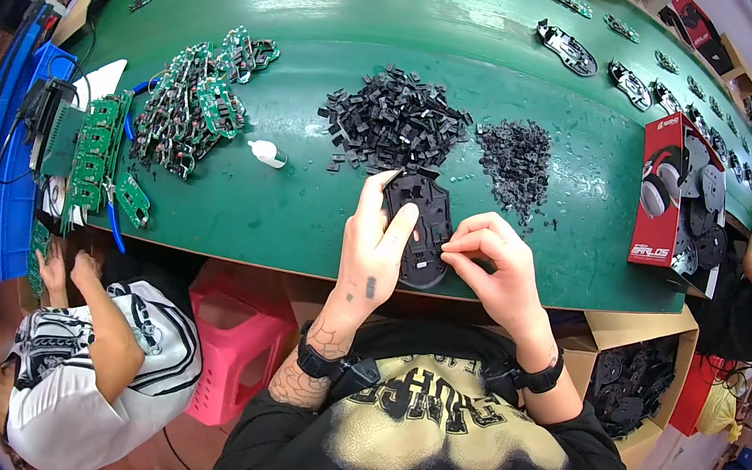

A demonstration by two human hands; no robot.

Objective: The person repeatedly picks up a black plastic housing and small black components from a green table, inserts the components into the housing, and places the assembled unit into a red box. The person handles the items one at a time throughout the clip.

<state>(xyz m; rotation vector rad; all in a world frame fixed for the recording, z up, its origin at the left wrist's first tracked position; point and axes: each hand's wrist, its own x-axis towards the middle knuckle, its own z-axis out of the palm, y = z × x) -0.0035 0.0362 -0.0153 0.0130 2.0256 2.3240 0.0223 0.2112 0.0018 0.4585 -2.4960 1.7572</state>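
My left hand [377,238] is closed round the left side of a black plastic mouse shell [431,219], its thumb lying across the inner face. At the shell's right edge, my right hand [495,259] is pinched, thumb and forefinger together; whatever small thing they may hold is hidden. Just beyond the shell lies a heap of small black plastic pieces [397,118]. To its right a second heap of finer black pieces [514,163] is spread on the green table [290,233].
A white bottle [267,153] lies left of the heaps, near piled green circuit boards [188,103]. At right stands a red box [659,193] with black shells; an open carton [636,368] is below. A pink stool [230,349] and co-workers flank me. Boards and mouse parts line the far belt.
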